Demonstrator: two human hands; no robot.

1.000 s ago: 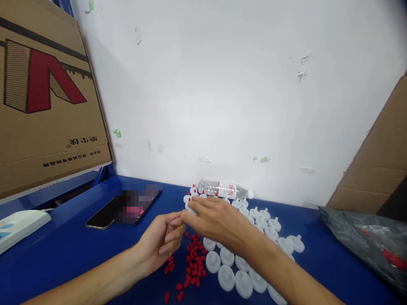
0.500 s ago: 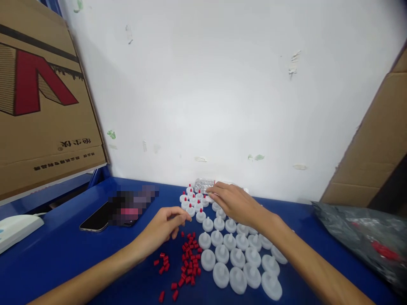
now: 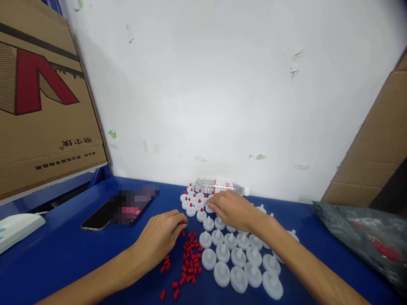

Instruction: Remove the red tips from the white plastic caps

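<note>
My left hand (image 3: pixel 165 231) is low over the table, thumb and fingers pressed together just above the loose red caps (image 3: pixel 190 254). Whatever sits in that pinch is hidden. Over the back of the rows of white round discs with short nozzles (image 3: pixel 238 257), my right hand (image 3: pixel 230 208) has its thumb and fingertips closed at the top of one disc (image 3: pixel 209 208). Its nozzle is covered by the fingers. Just left of them stands a cluster of white discs with red caps on their nozzles (image 3: pixel 190 210). The nearer discs have bare nozzles.
A clear plastic bottle (image 3: pixel 224 185) lies against the wall behind the discs. Phones (image 3: pixel 97 218) and a white device (image 3: pixel 20 231) are at left. A grey plastic bag (image 3: pixel 359 237) lies at right. Cardboard (image 3: pixel 47 127) flanks the blue table (image 3: pixel 79 258).
My right hand has moved slightly down towards me, uncovering the bottle's label and cap. My left hand's fingers have drawn together near the red caps.
</note>
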